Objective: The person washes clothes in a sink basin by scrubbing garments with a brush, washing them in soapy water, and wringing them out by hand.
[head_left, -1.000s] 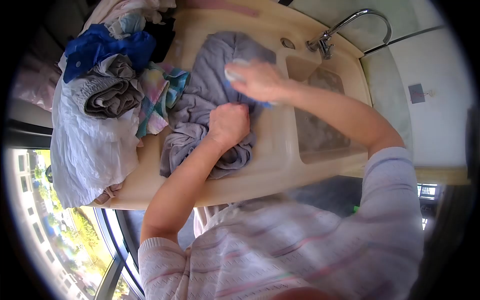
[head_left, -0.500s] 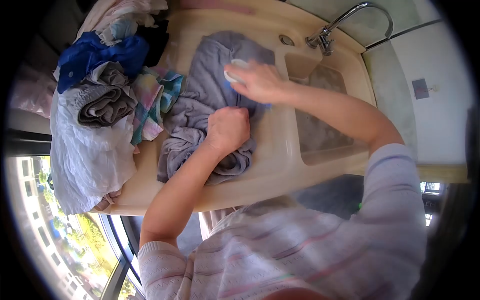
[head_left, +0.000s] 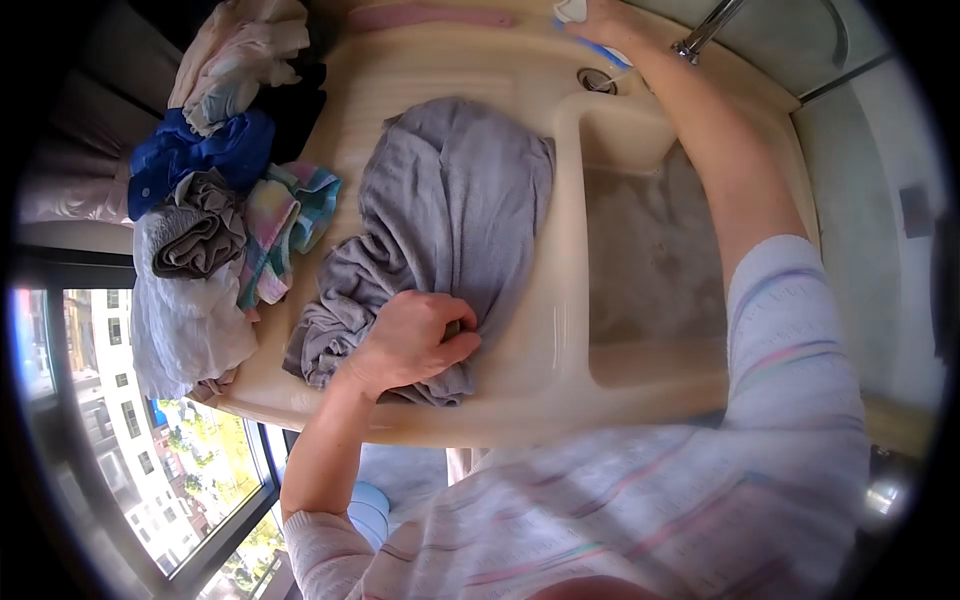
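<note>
A wet-looking grey garment (head_left: 455, 190) lies spread on the ribbed washboard side of a cream sink unit, bunched up at its lower left. My left hand (head_left: 415, 345) is closed on the garment's near part, fingers curled into the cloth. At the back edge of the sink, my right hand (head_left: 608, 25) holds a white-and-blue scrub brush (head_left: 572, 10). The top of the view cuts off part of the brush and the fingers.
The sink basin (head_left: 655, 270) at the right holds cloudy water. Behind it is a chrome tap (head_left: 705, 35), partly covered by my right arm. A clothes pile (head_left: 195, 320) sits at the left, beside a window. A pink strip (head_left: 430, 16) lies along the back.
My right hand has moved from the grey garment up and right to the sink's back edge, taking the brush along. My left hand still grips the cloth, now lower in view.
</note>
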